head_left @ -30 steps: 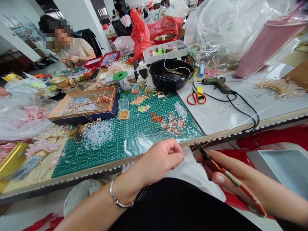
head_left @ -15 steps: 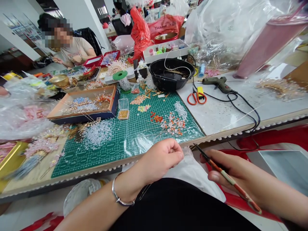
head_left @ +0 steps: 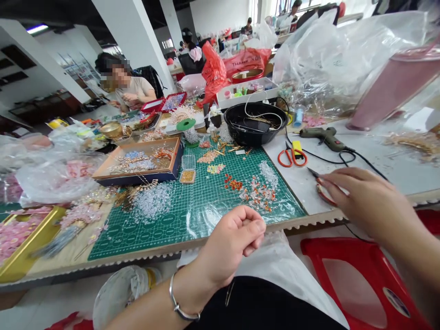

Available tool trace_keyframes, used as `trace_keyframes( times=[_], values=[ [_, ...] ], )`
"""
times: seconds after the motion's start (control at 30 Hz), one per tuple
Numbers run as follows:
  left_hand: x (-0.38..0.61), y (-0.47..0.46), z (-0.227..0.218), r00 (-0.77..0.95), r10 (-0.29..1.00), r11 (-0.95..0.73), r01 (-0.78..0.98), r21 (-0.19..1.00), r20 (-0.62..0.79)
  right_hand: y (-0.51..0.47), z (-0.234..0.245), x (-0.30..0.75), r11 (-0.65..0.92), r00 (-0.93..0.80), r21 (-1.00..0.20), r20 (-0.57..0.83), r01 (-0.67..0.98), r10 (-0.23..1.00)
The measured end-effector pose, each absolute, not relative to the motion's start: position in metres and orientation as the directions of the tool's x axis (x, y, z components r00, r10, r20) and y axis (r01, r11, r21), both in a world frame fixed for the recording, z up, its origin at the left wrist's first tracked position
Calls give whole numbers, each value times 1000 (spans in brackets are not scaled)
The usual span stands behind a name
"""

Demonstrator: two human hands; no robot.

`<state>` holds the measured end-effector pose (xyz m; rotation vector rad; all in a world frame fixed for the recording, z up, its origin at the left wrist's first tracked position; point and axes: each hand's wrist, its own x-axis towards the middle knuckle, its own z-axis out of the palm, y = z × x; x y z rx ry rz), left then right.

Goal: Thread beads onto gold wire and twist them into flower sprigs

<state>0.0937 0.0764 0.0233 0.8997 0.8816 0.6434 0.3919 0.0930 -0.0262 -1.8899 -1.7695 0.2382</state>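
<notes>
Slim red-handled scissors (head_left: 323,195), light and stiff, best taken by the handle, at 3 o'clock from the green cutting mat (head_left: 137,236). Right-hand fingers (head_left: 343,181) spread just above them; left-hand fingers (head_left: 250,229) curled together, any pinched item impossible to tell.

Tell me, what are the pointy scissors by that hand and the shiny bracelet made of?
The scissors seem to have dark steel blades, from their thin, pointed tips, and a glossy red coated handle, maybe plastic or paint. The bangle looks like polished silvery metal, from its bright shine; which metal, I can't tell.
</notes>
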Motion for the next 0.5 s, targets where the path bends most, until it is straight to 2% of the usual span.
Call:
trace_keyframes(
  times=[0.1, 0.13, 0.17, 0.2, 0.23, 0.3, 0.5],
  values=[
    [100, 74, 22, 510, 783, 481, -135, 866, -355, 64, -24, 340, 235, -71, -654, 267, 719, 961],
    [102, 74, 21, 521, 774, 488, -127, 863, -361, 56, -26, 323, 247, -59, -810, 255, 532, 965],
    [104, 74, 20, 529, 764, 498, -120, 859, -369, 51, -29, 310, 219, -35, -917, 220, 334, 975],
    [105, 75, 19, 536, 754, 513, -117, 851, -380, 47, -33, 299, 189, -20, -968, 188, 163, 982],
    [106, 75, 18, 539, 745, 529, -120, 840, -392, 47, -37, 291, 163, -9, -986, 162, 28, 987],
    [107, 77, 16, 554, 721, 568, -129, 813, -416, 50, -44, 284, 131, -5, -985, 133, -116, 991],
    [106, 84, 12, 563, 701, 632, -207, 747, -437, 63, -47, 283, 88, -35, -961, 101, -262, 994]
  ],
)
